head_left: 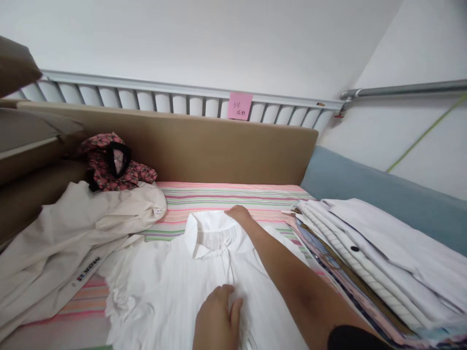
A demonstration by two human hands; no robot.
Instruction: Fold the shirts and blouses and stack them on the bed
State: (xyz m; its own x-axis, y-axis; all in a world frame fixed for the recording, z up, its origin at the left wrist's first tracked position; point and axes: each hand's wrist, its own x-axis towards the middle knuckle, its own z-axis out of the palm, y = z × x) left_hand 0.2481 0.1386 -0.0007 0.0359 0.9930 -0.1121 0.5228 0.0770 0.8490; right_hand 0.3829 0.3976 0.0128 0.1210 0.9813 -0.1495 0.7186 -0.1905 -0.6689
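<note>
A white short-sleeved blouse [164, 282] lies spread front side up, with its collar away from me and a thin tie knotted at the neck. My right hand [239, 214] reaches across it to the far right of the collar, fingers closed on the collar's edge; the fingertips are partly hidden. Lower down, my left hand [217, 316] rests on the blouse's front just below the tie ends. Its thumb stands apart from the bent fingers, and no cloth shows gripped between them. My right forearm covers part of the blouse's right side.
A stack of folded clothes [368, 257] is on the right. To the left lie a crumpled off-white garment [98, 228] and a red flowered garment [105, 165]. Under everything is a striped sheet [226, 189]; behind stand a brown board [219, 146] and a white radiator [142, 99].
</note>
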